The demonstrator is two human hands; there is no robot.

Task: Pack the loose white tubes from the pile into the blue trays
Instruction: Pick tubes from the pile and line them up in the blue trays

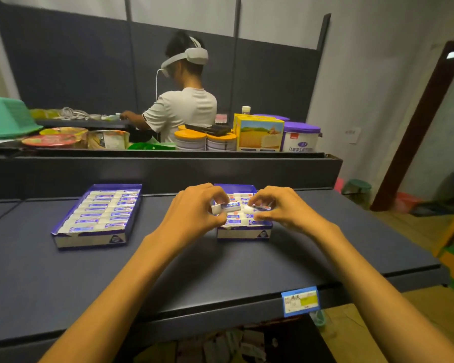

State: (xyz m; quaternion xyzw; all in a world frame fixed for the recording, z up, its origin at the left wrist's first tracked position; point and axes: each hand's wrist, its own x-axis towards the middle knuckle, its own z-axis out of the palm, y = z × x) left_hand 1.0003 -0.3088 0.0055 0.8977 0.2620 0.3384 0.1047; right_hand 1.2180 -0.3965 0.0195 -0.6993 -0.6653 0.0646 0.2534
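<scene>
Two blue trays stand on the dark shelf. The left tray (89, 238) is filled with rows of white tubes (100, 213). Over the right tray (243, 234), which also holds several tubes, both my hands hover. My left hand (194, 208) pinches one white tube with a blue label (230, 206) between thumb and fingers. My right hand (278, 205) pinches another small white tube (257, 208) just to the right of it. The two held tubes nearly touch end to end. No loose pile shows on the shelf.
A raised ledge (168, 169) runs behind the trays. Beyond it are cans (205, 140), a yellow box (260, 134), bowls and a green basket (5, 116). A person in a headset (184, 100) works at the far shelf. A price label (300, 301) hangs on the shelf's front edge.
</scene>
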